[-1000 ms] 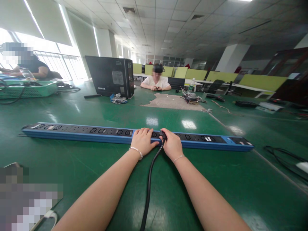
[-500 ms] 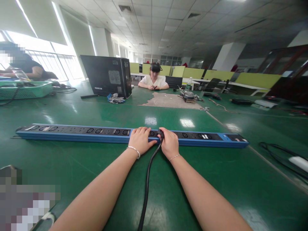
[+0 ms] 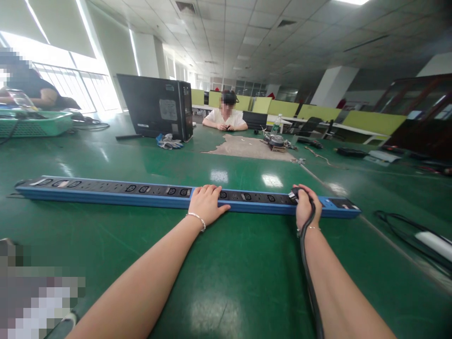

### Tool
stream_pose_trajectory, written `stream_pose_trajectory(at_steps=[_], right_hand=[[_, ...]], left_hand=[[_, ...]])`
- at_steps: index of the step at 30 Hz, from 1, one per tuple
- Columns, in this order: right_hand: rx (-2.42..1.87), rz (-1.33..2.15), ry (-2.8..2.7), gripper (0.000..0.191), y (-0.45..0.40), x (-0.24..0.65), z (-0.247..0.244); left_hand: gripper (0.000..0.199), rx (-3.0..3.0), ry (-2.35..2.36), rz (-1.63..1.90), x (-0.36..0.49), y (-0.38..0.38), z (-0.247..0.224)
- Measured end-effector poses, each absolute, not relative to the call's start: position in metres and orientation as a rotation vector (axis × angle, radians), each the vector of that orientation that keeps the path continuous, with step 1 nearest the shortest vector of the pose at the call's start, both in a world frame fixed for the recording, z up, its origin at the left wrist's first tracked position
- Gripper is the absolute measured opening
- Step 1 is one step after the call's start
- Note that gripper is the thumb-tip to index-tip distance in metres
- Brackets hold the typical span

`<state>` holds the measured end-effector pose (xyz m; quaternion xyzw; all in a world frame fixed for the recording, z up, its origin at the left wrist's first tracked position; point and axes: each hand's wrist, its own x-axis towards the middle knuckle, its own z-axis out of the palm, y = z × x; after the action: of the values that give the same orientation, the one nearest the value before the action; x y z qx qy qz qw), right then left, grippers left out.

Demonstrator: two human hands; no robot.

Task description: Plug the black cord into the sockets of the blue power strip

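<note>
A long blue and black power strip (image 3: 254, 206) lies across the green table, its top lined with sockets. My left hand (image 3: 206, 205) rests over its middle, fingers across the top and thumb along the near side, gripping it. Over the right part of the strip, my right hand (image 3: 309, 205) is closed around a black plug (image 3: 295, 192). The plug's metal pins point left and are out of any socket. From it a thick black cable (image 3: 306, 254) runs down along my right forearm and out of view.
Beyond the strip stand a black computer case (image 3: 151, 108) and gloves (image 3: 169, 141). A green basket (image 3: 42, 125) is at the left, a coiled cable (image 3: 391, 226) at the right. One person (image 3: 226, 115) sits opposite, another (image 3: 35, 87) far left.
My right hand has moved right along the strip, carrying the plug away from beside my left hand. The cable swung right with it. My left hand stays on the strip.
</note>
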<state>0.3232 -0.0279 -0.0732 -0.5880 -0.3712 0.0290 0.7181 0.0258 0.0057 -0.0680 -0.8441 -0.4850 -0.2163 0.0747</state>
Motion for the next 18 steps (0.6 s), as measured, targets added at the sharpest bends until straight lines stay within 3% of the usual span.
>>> stream_pose_trajectory(at_steps=[18], right_hand=[[-1.559, 0.07, -1.209, 0.033, -0.0356, 0.3259, -0.077]], left_hand=[[0.06, -2.537, -1.46, -0.652, 0.0269, 0.0049, -0.0665]])
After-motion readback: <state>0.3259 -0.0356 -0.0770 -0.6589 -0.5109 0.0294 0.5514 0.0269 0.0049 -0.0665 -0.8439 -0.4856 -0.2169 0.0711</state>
